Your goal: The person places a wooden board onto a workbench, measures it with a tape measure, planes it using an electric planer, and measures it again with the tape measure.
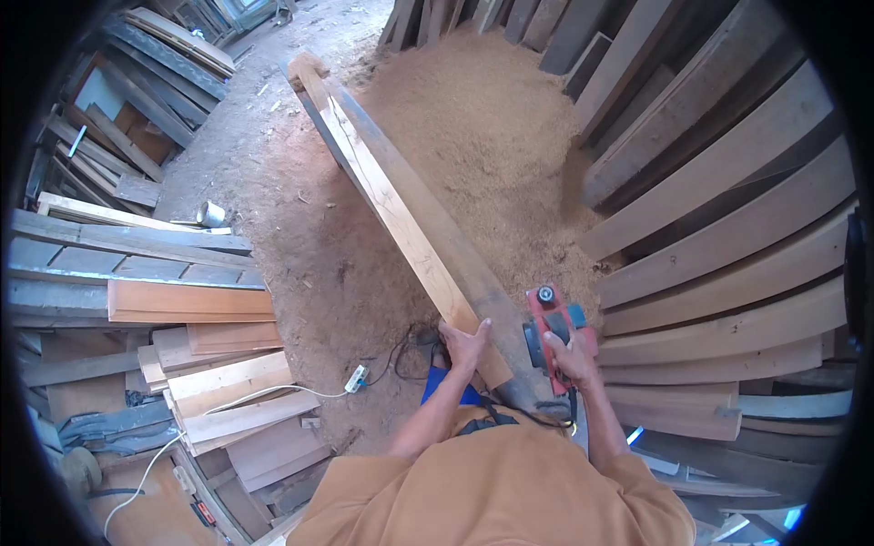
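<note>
A long, pale wooden board (401, 221) lies lengthwise on a wider, darker beam (448, 238). My left hand (466, 346) grips the near part of the board, thumb on one side and fingers on the other. My right hand (572, 357) is wrapped round the handle of a red power planer (549, 318), which is held just right of the beam. Whether the planer touches the beam's edge cannot be made out. A dark cable runs from the planer toward my waist.
Tall planks (728, 200) lean in a row along the right. Stacked boards (191, 305) fill the left side. A white extension socket (356, 379) with its cord lies on the ground at the lower left. Sawdust (473, 118) covers the floor beyond the beam. A metal can (211, 215) stands at left.
</note>
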{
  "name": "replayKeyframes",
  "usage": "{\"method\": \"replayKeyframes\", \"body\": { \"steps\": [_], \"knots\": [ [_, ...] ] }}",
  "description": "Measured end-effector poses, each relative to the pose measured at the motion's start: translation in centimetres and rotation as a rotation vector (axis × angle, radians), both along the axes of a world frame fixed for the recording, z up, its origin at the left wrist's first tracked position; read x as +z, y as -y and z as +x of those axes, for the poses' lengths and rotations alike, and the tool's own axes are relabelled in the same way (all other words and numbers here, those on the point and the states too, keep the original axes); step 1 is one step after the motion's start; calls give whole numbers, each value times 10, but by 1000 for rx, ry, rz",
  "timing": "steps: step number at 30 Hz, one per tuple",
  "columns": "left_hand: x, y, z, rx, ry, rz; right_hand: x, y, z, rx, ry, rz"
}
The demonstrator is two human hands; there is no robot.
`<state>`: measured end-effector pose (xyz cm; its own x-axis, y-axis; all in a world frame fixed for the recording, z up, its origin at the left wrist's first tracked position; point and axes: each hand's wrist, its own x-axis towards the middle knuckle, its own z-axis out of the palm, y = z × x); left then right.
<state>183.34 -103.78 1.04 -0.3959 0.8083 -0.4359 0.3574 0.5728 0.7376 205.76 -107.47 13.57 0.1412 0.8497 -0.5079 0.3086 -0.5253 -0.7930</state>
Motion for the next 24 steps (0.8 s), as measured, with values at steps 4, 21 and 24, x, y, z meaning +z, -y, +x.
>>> {"method": "replayKeyframes", "body": {
  "steps": [4, 21, 24],
  "knots": [
    [9, -6, 6, 18, -85, 33, -32, 21, 13, -40, -86, -46],
    [-1, 68, -154, -69, -216, 20, -86, 14, -24, 164, -190, -156],
    [11, 72, -173, -64, -147, -7, -110, 19, -28, 149, -221, -126]
  ]
}}
